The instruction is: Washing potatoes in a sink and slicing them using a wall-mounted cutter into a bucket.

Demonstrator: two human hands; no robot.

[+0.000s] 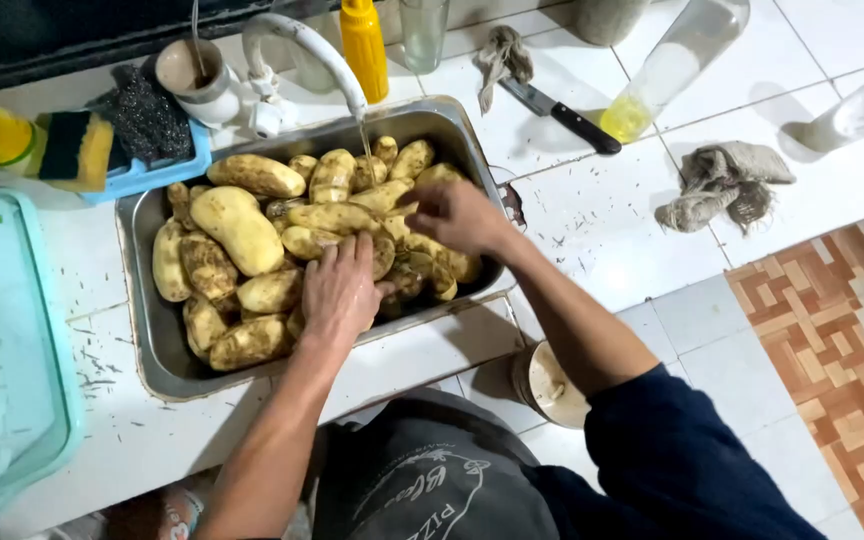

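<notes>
A steel sink [152, 345] set in a white tiled counter is piled with several large muddy yellow potatoes [237, 228]. My left hand [340, 290] lies palm down on the potatoes at the sink's front, fingers spread. My right hand [455, 214] reaches in from the right, its fingers curled around a potato near the sink's middle right. A thin stream of water runs from the white tap [302, 45] onto the potatoes at the back.
A black-handled knife [562, 115] and a rag lie behind the sink. A yellow squeeze bottle [364, 45], a glass, a plastic bottle [667, 75] with yellow liquid and another rag [722, 185] stand on the counter. A teal dish rack [12, 350] sits left; sponges at back left.
</notes>
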